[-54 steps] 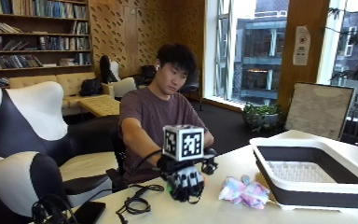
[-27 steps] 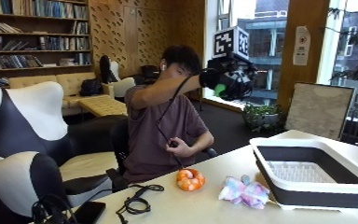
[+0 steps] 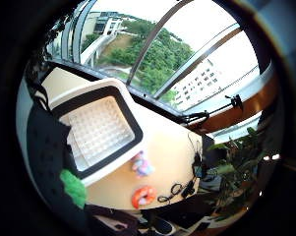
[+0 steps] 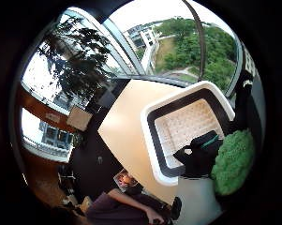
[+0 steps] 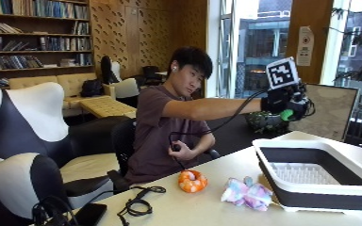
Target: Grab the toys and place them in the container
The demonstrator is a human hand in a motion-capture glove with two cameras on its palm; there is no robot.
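**Green toy held high over the container, two toys left on the table**

Bookshelves and a tall window back the pale table (image 5: 187,207) you sit at, and everything below is placed against the white, dark-rimmed container (image 5: 316,176) at the table's far-right end.

Farthest from the container lies a black cable coil (image 5: 137,205), near the table's edge; it is no part of the job. Closer in sits the orange ring-shaped toy (image 5: 192,181), resting flat on the table and apart from the container. Just beside the container's near wall lies the pastel plush toy (image 5: 247,193), close to it but, as far as the outside view shows, not touching. Both lie within reach, presumably waiting their turn.

Your bare hand (image 5: 180,151) stays low at your chest, out of the work. Your gloved right hand (image 5: 284,104) is stretched out at shoulder height, well above the container, its fingers curled round a green fuzzy toy (image 5: 286,114). The palm views look straight down into the container's empty ribbed floor, so you appear to be holding it high for a drop into the middle. One toy is in hand, none yet inside. Lowering before you let go would keep the toy from bouncing out.
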